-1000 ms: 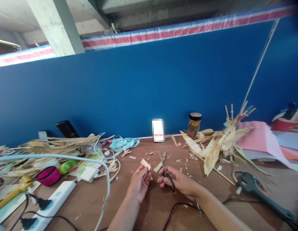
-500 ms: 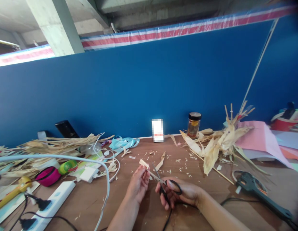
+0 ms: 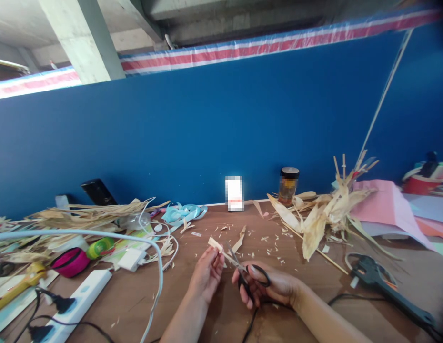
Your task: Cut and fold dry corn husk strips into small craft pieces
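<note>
nearest, a black cable [image 3: 249, 326] runs at six o'clock from the right hand [image 3: 259, 285]; it could snag the wrist if that arm pulls back carelessly. the right fingers are wrapped round the handles of the scissors [image 3: 242, 267], blades parted and aimed between ten and eleven o'clock. the left hand [image 3: 208, 270], at nine to ten o'clock, pinches a pale husk piece [image 3: 215, 243] between thumb and fingertips, its free end poking out at ten o'clock. whether the blades touch it, i cannot tell; they stand very near those fingertips, so a hasty snip could nick skin, and a slack pinch could let the piece twist. beyond, at two o'clock from the pinch, a loose strip [image 3: 239, 240] lies on the table [image 3: 132, 288], easily brushed aside.
</note>
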A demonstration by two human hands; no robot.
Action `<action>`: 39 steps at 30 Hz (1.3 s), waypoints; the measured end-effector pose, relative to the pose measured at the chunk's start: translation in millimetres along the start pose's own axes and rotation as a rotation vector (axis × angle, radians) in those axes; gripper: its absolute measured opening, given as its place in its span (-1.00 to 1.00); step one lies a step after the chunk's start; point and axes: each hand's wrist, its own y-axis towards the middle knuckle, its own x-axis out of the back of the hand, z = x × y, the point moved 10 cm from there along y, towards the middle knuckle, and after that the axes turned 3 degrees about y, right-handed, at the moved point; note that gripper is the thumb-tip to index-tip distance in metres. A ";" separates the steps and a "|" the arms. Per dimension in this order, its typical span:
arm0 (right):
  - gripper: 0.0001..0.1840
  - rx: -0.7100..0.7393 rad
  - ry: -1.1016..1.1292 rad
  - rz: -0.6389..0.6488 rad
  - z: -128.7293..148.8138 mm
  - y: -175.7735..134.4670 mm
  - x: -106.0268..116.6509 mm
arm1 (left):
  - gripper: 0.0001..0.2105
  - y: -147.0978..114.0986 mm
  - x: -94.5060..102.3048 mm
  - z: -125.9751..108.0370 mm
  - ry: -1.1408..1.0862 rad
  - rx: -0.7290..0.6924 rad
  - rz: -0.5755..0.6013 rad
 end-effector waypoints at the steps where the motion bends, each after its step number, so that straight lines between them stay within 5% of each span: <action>1: -0.43 0.003 0.002 -0.010 -0.2 0.3 1.5 | -0.89 0.3 -0.2 0.4 0.001 0.002 0.007; 11: -0.45 0.026 -0.019 -0.060 -0.2 1.7 8.0 | -0.90 -6.5 -6.9 2.1 -0.038 0.076 0.021; 39: -0.47 0.015 -0.045 -0.045 0.1 2.6 4.3 | -0.89 -2.0 -5.0 0.4 0.016 0.004 0.031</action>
